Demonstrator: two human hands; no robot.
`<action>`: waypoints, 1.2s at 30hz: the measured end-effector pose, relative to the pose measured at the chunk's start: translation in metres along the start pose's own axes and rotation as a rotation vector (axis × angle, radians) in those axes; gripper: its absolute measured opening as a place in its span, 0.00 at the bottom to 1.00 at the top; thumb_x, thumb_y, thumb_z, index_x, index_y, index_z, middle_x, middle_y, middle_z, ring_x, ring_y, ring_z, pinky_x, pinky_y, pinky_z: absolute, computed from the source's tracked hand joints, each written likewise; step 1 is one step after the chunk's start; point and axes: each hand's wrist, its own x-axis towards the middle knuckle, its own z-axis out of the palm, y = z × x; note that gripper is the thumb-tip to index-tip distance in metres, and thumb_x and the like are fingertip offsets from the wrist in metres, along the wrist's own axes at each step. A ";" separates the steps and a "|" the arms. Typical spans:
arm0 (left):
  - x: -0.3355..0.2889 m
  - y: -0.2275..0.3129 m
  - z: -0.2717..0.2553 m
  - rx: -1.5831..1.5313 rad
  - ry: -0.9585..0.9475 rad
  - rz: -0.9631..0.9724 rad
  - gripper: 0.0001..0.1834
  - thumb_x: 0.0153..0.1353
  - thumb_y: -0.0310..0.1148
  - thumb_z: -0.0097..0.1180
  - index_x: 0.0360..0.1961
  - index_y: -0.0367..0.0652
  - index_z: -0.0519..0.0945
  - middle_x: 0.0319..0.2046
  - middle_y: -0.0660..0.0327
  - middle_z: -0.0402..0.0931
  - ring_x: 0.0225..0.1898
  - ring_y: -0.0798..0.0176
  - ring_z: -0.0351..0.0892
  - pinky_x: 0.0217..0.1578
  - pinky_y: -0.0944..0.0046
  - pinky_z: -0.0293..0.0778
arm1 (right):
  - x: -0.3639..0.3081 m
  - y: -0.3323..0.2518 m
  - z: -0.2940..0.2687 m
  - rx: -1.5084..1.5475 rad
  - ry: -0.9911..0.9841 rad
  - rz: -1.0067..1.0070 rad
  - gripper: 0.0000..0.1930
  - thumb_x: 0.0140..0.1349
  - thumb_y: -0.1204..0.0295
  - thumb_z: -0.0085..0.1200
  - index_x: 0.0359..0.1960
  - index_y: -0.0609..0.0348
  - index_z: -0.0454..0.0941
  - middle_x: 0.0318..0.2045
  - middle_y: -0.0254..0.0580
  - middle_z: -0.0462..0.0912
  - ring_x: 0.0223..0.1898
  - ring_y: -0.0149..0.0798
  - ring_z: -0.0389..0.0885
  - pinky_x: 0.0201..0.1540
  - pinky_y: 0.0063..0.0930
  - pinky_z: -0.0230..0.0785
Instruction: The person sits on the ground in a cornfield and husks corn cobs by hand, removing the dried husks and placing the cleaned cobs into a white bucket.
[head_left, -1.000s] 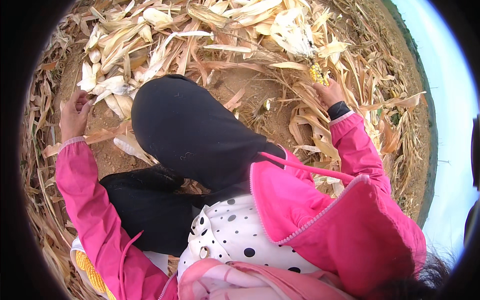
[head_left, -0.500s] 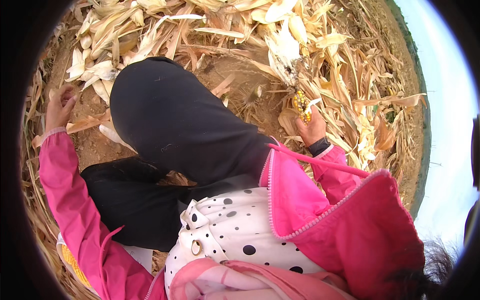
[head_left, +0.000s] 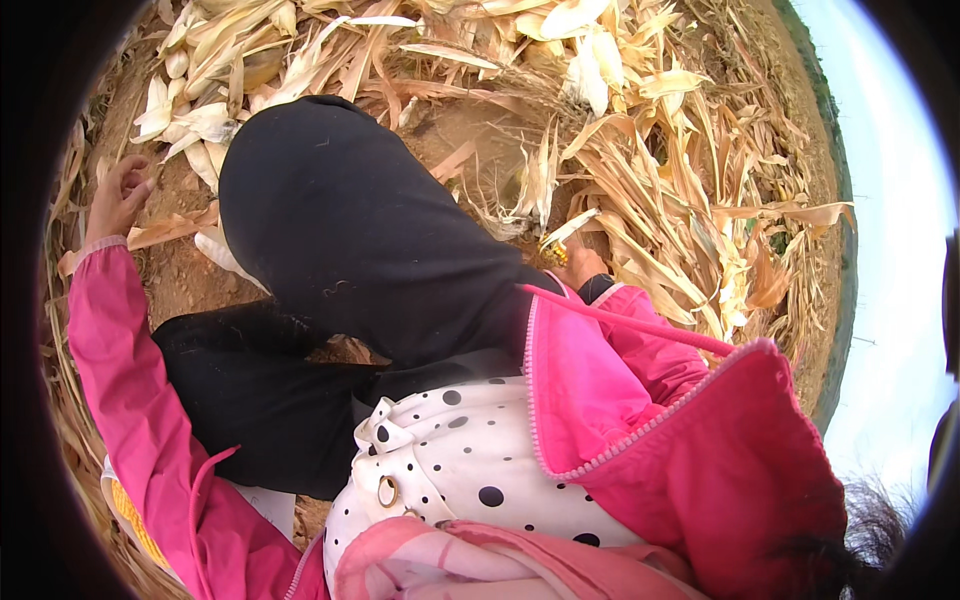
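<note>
Pressed into the fingers of the right hand, to the right of the black-trousered knee and close by the thigh, the corn cob shows only a small patch of bright yellow kernels, with some darker spots among them; the rest is hidden by the grip. A narrow whitish strip slants over its upper side, and dry, cream-coloured husk stands just beyond it, ragged and streaked, though whether the two are joined I cannot tell. The right hand is closed on the cob, its fingers partly out of sight. To the left of the knee, the left hand hangs half-open, its fingers loosely curled with nothing visible in them, above the brown soil. Compared with half a second ago, the cob is lower and nearer the thigh, far less of its speckled kernel surface shows, and the pale husk with the dark, dirty patch no longer stretches up and away from it. The left hand keeps nearly the same pose and place.
</note>
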 end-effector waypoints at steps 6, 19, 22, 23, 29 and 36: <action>-0.003 -0.004 0.002 -0.044 -0.017 0.002 0.18 0.56 0.25 0.55 0.49 0.40 0.71 0.25 0.68 0.69 0.24 0.76 0.66 0.24 0.75 0.64 | 0.023 -0.016 0.009 0.026 -0.063 0.008 0.24 0.44 0.60 0.60 0.37 0.69 0.74 0.33 0.63 0.79 0.38 0.58 0.78 0.43 0.44 0.70; -0.004 -0.010 0.003 -0.046 -0.034 -0.034 0.19 0.56 0.26 0.57 0.50 0.40 0.71 0.24 0.69 0.68 0.23 0.76 0.65 0.23 0.75 0.63 | 0.087 -0.004 -0.058 -0.351 -0.243 -0.342 0.27 0.42 0.58 0.63 0.43 0.61 0.75 0.32 0.57 0.80 0.38 0.55 0.79 0.42 0.43 0.71; -0.005 -0.007 0.003 -0.032 -0.049 -0.040 0.19 0.56 0.26 0.57 0.50 0.40 0.71 0.24 0.69 0.68 0.23 0.76 0.65 0.23 0.75 0.63 | 0.114 -0.013 -0.075 -0.526 -0.225 -0.531 0.25 0.39 0.56 0.66 0.36 0.59 0.78 0.28 0.55 0.80 0.34 0.56 0.80 0.38 0.43 0.71; -0.004 -0.005 0.002 -0.025 -0.058 -0.040 0.19 0.56 0.26 0.57 0.50 0.40 0.71 0.24 0.69 0.68 0.23 0.76 0.65 0.23 0.75 0.63 | 0.127 -0.015 -0.074 -0.569 -0.240 -0.506 0.25 0.37 0.57 0.67 0.36 0.59 0.78 0.28 0.55 0.80 0.34 0.55 0.79 0.38 0.42 0.72; -0.003 -0.011 0.000 -0.024 -0.094 -0.043 0.20 0.57 0.26 0.55 0.51 0.39 0.71 0.24 0.68 0.70 0.25 0.75 0.68 0.27 0.75 0.66 | 0.177 -0.001 -0.059 -0.464 -0.308 -0.654 0.30 0.30 0.58 0.70 0.37 0.59 0.78 0.31 0.56 0.80 0.38 0.55 0.78 0.40 0.39 0.72; -0.004 -0.012 0.000 -0.085 -0.095 -0.067 0.20 0.57 0.25 0.55 0.51 0.40 0.71 0.24 0.69 0.69 0.24 0.76 0.66 0.26 0.75 0.65 | 0.169 0.012 -0.040 -0.321 -0.400 -0.444 0.33 0.35 0.60 0.69 0.46 0.61 0.74 0.37 0.56 0.79 0.41 0.52 0.78 0.44 0.37 0.70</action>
